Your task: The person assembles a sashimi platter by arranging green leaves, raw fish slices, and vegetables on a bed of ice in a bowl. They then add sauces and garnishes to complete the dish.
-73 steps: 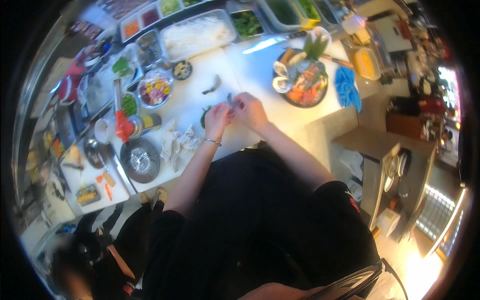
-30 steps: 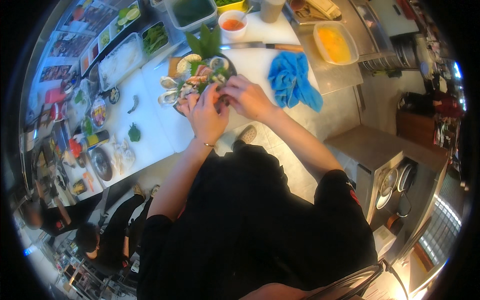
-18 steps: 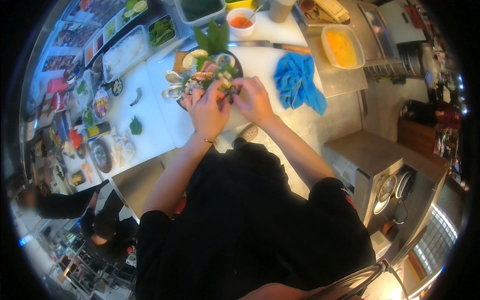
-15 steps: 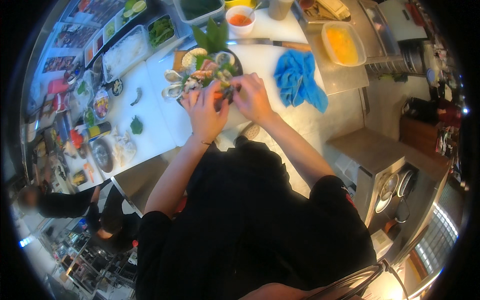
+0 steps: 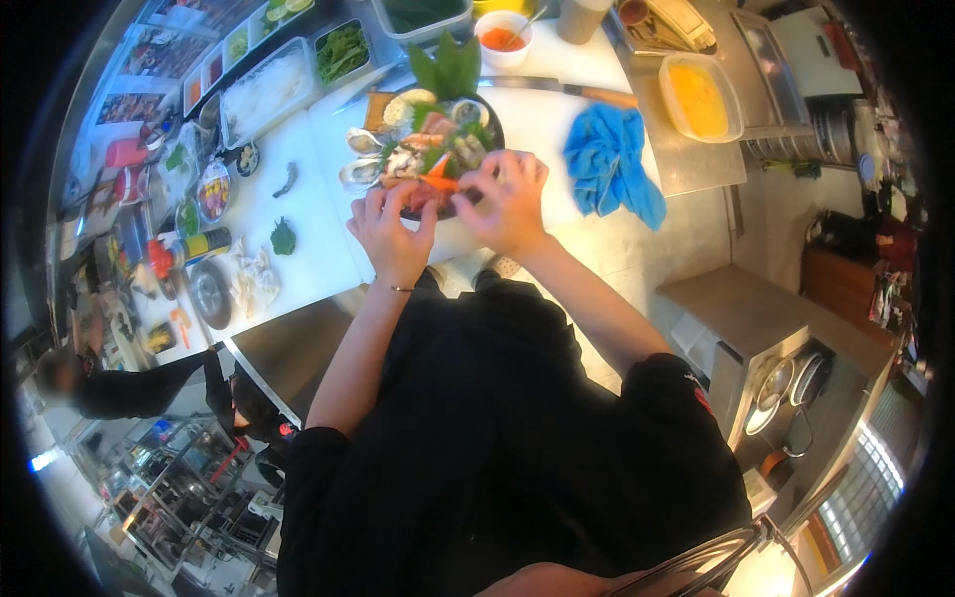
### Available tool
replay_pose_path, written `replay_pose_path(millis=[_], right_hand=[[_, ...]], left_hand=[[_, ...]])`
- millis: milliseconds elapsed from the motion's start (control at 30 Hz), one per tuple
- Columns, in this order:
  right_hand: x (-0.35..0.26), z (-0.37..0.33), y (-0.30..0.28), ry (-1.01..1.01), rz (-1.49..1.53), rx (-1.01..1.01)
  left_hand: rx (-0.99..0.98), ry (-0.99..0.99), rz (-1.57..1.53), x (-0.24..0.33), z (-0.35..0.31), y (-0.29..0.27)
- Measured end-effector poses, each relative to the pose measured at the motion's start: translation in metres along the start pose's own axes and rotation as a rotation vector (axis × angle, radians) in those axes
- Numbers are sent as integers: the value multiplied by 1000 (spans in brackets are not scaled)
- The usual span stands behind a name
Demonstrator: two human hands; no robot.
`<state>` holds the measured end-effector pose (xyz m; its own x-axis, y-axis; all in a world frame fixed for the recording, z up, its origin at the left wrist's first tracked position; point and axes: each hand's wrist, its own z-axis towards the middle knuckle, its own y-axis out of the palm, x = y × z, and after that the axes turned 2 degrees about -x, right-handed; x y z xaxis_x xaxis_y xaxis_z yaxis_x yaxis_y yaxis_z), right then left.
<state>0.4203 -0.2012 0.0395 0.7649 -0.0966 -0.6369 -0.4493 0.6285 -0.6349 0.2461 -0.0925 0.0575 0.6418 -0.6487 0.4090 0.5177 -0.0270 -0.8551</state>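
Over the near edge of a dark round platter, my left hand curls its fingers at reddish slices. My right hand is bent in a pinch at the near right rim. A thin orange strip lies between the fingertips of both hands. What each hand pinches is too small to make out. On the platter are pale seafood pieces, a fan-shaped shell and tall green leaves. Open oysters sit along its left side.
A knife lies behind the platter, near a white cup of orange-red sauce. To the right are a crumpled blue cloth and a tub of yellow food. A green leaf rests on the white board; another person is at far left.
My hands have drawn slightly apart, showing the orange strip and reddish slices. The whole view has shifted, so the counter appears farther right. The person at left has moved.
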Motion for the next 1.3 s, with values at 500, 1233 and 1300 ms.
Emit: replay_pose_path(millis=[500, 1233, 1300], right_hand=[[-33, -5, 52, 163, -285, 162], [-184, -18, 153, 193, 108, 150], [-189, -18, 167, 280, 198, -104]], left_hand=[[-86, 116, -180, -34, 12, -5], [-552, 6, -53, -340, 134, -9], [-608, -102, -276, -342, 135, -21]])
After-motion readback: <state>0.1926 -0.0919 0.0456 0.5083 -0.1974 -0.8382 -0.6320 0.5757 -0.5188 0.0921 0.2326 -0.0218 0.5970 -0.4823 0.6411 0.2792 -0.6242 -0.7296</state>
